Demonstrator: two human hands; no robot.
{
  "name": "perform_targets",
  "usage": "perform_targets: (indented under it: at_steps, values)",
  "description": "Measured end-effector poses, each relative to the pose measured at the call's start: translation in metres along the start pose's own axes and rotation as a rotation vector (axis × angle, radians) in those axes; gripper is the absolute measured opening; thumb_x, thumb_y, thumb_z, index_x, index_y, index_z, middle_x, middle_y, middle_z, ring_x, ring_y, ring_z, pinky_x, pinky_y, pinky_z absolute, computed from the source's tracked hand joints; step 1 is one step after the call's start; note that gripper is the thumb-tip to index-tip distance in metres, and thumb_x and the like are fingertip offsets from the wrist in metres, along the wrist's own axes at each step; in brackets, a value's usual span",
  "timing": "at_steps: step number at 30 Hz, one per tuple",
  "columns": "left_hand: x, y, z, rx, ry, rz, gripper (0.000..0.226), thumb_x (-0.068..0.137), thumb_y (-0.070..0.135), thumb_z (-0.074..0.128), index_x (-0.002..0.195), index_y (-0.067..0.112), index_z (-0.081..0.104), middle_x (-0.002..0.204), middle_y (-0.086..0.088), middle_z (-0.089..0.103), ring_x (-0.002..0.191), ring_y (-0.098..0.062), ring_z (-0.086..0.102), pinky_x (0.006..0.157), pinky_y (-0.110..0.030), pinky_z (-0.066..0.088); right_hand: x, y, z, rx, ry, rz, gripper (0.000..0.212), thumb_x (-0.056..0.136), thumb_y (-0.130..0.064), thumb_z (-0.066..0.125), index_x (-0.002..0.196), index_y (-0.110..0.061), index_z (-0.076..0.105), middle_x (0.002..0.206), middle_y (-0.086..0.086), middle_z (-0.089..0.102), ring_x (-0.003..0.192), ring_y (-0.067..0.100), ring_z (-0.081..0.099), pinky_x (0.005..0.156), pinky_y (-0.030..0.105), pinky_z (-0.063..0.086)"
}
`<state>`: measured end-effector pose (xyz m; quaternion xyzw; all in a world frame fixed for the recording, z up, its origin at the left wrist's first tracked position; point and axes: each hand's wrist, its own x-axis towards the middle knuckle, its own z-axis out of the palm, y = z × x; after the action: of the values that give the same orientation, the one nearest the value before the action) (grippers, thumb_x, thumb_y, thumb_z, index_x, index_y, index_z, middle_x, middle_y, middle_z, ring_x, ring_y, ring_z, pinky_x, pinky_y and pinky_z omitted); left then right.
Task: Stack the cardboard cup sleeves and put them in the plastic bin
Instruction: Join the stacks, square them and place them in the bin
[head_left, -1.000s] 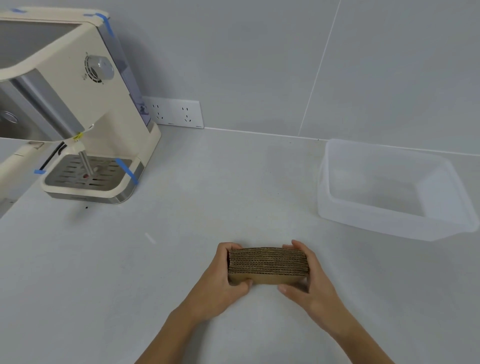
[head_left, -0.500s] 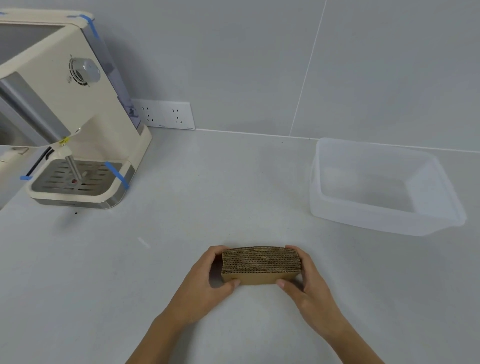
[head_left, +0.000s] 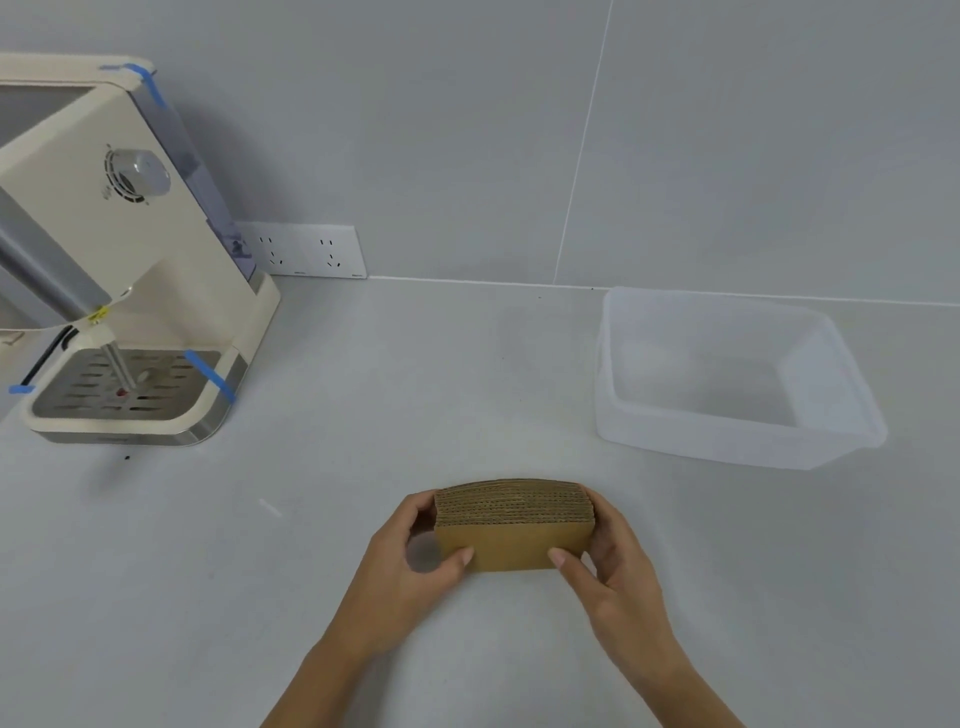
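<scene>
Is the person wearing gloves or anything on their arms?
No gloves. The left hand and right hand are bare, with short, unpainted nails. Both forearms are bare too: no sleeves, watch, rings or bracelets show.

Grey counter (head_left: 363, 519), coffee machine (head_left: 130, 291), plastic bin (head_left: 727, 441)

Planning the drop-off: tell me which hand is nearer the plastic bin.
Right. The right hand holds the sleeve stack's end on the plastic bin's side; the left hand holds the far end, toward the coffee machine.
</scene>
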<state>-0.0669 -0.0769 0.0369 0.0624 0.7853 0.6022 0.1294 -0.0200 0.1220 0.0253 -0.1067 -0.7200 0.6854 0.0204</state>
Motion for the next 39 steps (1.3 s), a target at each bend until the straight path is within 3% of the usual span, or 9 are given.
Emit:
perform_targets:
  at_steps: [3, 5, 10, 21, 25, 28, 32, 36, 39]
  values:
    - [0.007, 0.011, 0.004, -0.046, 0.019, 0.021, 0.046, 0.063, 0.031, 0.071, 0.107, 0.032, 0.055, 0.104, 0.023, 0.065, 0.099, -0.001, 0.061, 0.083, -0.012, 0.046, 0.004, -0.012, -0.005, 0.041, 0.049, -0.032, 0.054, 0.079, 0.004, 0.065, 0.111, -0.036, 0.049, 0.112, -0.020, 0.065, 0.111, 0.002, 0.058, 0.092, 0.018, 0.049]
    - [0.012, 0.019, 0.008, -0.077, 0.041, 0.036, 0.051, 0.059, 0.037, 0.069, 0.107, 0.033, 0.053, 0.103, 0.022, 0.064, 0.097, -0.001, 0.061, 0.084, -0.015, 0.048, 0.008, -0.020, -0.009, 0.069, 0.084, -0.065, 0.049, 0.073, -0.006, 0.069, 0.108, -0.034, 0.048, 0.110, -0.009, 0.066, 0.107, 0.005, 0.060, 0.090, 0.021, 0.051]
    - [0.027, 0.042, 0.016, -0.136, 0.073, 0.091, 0.053, 0.061, 0.023, 0.073, 0.107, 0.030, 0.046, 0.090, 0.026, 0.063, 0.089, -0.002, 0.062, 0.082, -0.019, 0.050, 0.018, -0.042, -0.018, 0.129, 0.134, -0.140, 0.041, 0.066, -0.010, 0.066, 0.097, -0.030, 0.047, 0.105, 0.011, 0.062, 0.091, 0.007, 0.061, 0.079, 0.019, 0.052]
    - [0.067, 0.104, 0.048, -0.163, 0.072, 0.203, 0.050, 0.075, 0.000, 0.070, 0.102, 0.034, 0.046, 0.092, 0.004, 0.061, 0.080, 0.002, 0.062, 0.075, -0.018, 0.052, 0.048, -0.087, -0.061, 0.148, 0.210, -0.262, 0.036, 0.066, -0.012, 0.064, 0.090, -0.027, 0.042, 0.093, 0.010, 0.058, 0.078, 0.002, 0.060, 0.066, 0.016, 0.051]
    - [0.084, 0.122, 0.068, -0.185, 0.050, 0.207, 0.047, 0.076, 0.001, 0.069, 0.101, 0.034, 0.046, 0.089, 0.004, 0.059, 0.074, 0.006, 0.060, 0.069, -0.017, 0.052, 0.058, -0.099, -0.082, 0.130, 0.262, -0.269, 0.037, 0.073, -0.005, 0.068, 0.088, -0.026, 0.042, 0.090, 0.008, 0.058, 0.074, 0.002, 0.060, 0.065, 0.015, 0.051]
    - [0.098, 0.132, 0.085, -0.213, 0.030, 0.191, 0.046, 0.077, 0.004, 0.069, 0.101, 0.036, 0.047, 0.090, 0.004, 0.059, 0.073, 0.005, 0.059, 0.069, -0.020, 0.052, 0.067, -0.105, -0.098, 0.123, 0.307, -0.249, 0.038, 0.080, 0.005, 0.062, 0.087, -0.026, 0.042, 0.091, 0.010, 0.059, 0.077, 0.011, 0.059, 0.067, 0.020, 0.051]
    - [0.116, 0.146, 0.107, -0.226, 0.013, 0.156, 0.042, 0.077, 0.008, 0.069, 0.099, 0.036, 0.047, 0.096, 0.002, 0.059, 0.083, -0.011, 0.060, 0.067, -0.018, 0.053, 0.080, -0.110, -0.119, 0.165, 0.349, -0.199, 0.034, 0.081, 0.004, 0.061, 0.086, -0.024, 0.042, 0.090, 0.009, 0.060, 0.079, 0.014, 0.060, 0.070, 0.023, 0.046]
    - [0.134, 0.159, 0.128, -0.190, 0.033, 0.111, 0.040, 0.079, 0.011, 0.067, 0.110, 0.027, 0.048, 0.097, 0.011, 0.053, 0.081, -0.006, 0.059, 0.059, -0.009, 0.050, 0.095, -0.111, -0.138, 0.196, 0.401, -0.136, 0.032, 0.081, 0.001, 0.062, 0.088, -0.024, 0.044, 0.088, 0.004, 0.063, 0.080, 0.013, 0.061, 0.071, 0.023, 0.045]
    - [0.148, 0.163, 0.145, -0.145, 0.036, 0.070, 0.042, 0.079, 0.014, 0.065, 0.117, 0.022, 0.050, 0.098, 0.012, 0.054, 0.083, -0.005, 0.059, 0.061, -0.010, 0.047, 0.108, -0.107, -0.153, 0.202, 0.445, -0.076, 0.029, 0.081, -0.001, 0.063, 0.093, -0.020, 0.044, 0.089, 0.003, 0.063, 0.084, 0.017, 0.060, 0.072, 0.024, 0.044]
